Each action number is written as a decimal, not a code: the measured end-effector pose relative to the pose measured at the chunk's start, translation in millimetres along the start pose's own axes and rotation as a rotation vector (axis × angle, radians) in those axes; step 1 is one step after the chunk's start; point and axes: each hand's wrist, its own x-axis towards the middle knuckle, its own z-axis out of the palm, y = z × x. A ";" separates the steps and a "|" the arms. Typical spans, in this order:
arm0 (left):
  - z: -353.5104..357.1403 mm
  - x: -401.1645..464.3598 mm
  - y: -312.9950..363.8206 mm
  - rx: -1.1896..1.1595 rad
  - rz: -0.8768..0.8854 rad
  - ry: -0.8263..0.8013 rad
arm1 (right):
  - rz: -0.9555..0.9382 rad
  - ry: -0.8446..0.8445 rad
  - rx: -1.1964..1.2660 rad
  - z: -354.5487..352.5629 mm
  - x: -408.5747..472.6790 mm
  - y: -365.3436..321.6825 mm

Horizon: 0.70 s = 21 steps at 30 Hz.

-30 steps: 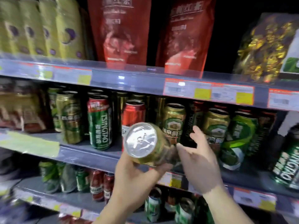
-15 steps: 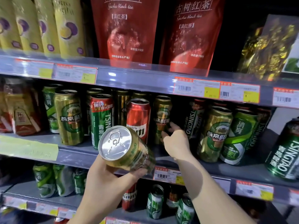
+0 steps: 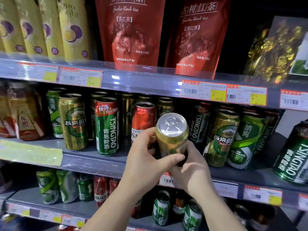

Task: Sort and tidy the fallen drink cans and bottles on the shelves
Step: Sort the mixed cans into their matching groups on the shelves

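A gold can [image 3: 172, 139] is gripped by both hands before the shelf [image 3: 93, 161].
Rigid, smooth, probably slippery; left hand [image 3: 146, 157] wraps at nine o'clock, right hand [image 3: 191, 169] at five.

Gold can [image 3: 172, 139], silver top tilted toward camera, before middle shelf [image 3: 93, 160].

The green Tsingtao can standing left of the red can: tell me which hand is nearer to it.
Left. The left hand grips the gold can just right of the green Tsingtao can; the right hand holds the gold can's far side, farther away.
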 end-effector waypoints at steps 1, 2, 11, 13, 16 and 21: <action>-2.9 2.2 -1.5 0.060 0.022 0.062 | 0.044 0.013 -0.084 -1.5 4.4 5.2; -6.7 3.9 -5.9 0.118 0.029 0.142 | 0.094 0.036 -0.198 -2.8 8.4 9.6; -2.1 20.0 -41.7 0.359 -0.339 0.092 | 0.221 -0.099 -0.259 -3.0 44.1 -3.2; -1.2 28.7 -44.6 0.437 -0.344 0.109 | 0.218 -0.094 -0.238 -1.8 46.7 -1.7; -3.9 30.2 -49.3 0.457 -0.293 0.108 | 0.184 -0.051 -0.189 -1.4 45.1 3.1; -16.0 7.4 -44.4 0.155 -0.111 0.191 | 0.120 -0.030 -0.108 7.6 47.5 3.7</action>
